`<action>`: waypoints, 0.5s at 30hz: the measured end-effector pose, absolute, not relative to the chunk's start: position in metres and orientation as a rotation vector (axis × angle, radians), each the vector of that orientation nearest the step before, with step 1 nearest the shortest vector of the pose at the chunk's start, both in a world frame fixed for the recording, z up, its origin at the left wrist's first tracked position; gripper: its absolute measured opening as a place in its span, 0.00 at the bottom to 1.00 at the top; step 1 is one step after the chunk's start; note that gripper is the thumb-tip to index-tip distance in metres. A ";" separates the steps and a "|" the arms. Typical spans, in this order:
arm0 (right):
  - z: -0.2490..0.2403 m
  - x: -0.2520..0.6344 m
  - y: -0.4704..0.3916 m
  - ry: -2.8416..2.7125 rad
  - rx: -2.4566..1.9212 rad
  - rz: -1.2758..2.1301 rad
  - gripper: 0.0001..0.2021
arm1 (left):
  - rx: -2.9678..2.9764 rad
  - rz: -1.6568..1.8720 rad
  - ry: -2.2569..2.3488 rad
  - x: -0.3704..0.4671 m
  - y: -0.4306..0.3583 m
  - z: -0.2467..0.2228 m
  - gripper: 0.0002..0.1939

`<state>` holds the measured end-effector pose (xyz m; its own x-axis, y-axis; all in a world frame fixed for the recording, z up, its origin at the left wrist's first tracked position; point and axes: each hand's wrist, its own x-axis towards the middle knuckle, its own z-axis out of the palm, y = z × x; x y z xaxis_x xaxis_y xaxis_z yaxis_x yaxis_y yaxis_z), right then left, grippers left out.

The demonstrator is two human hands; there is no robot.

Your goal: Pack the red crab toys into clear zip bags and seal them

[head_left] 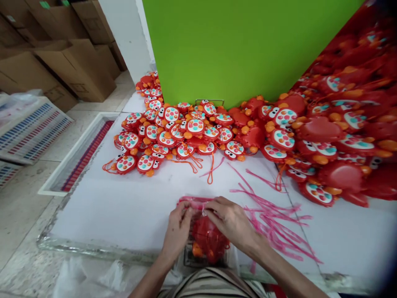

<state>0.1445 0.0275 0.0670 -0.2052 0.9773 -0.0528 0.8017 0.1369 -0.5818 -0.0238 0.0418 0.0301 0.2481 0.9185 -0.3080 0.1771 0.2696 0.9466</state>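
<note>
A clear bag (231, 254) with a red and orange toy (209, 238) inside lies at the table's front edge, close to my body. Its pink upper edge (197, 200) points away from me. My left hand (180, 223) pinches the left side of that edge. On the right side, my right hand (229, 217) has its thumb and fingers closed on the bag's top, near the middle. The two hands are a short gap apart, above the toy.
Several red crab-like toys (195, 125) with orange cords are heaped along the back and right, before a green panel (235, 49). Pink strips (273, 219) lie right of my hands. Crates (34, 128) and cardboard boxes (80, 70) stand on the floor at left.
</note>
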 end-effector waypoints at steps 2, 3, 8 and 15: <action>0.062 0.136 0.030 -2.070 -1.693 0.654 0.10 | 1.252 0.689 1.207 -0.024 0.043 0.033 0.13; 0.060 0.132 0.032 -2.086 -1.681 0.624 0.10 | 1.277 0.674 1.191 -0.024 0.044 0.035 0.13; 0.059 0.117 0.037 -2.290 -1.672 0.526 0.08 | 1.442 0.630 1.209 -0.020 0.045 0.046 0.14; 0.058 0.132 0.040 -1.998 -1.752 0.593 0.07 | 1.587 0.567 1.231 -0.024 0.038 0.045 0.13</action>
<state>0.1320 0.0397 0.0577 -0.1214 0.9922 0.0299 0.8150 0.1168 -0.5676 -0.0243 0.0377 0.0451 0.3697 0.9065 -0.2041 0.4338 0.0259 0.9007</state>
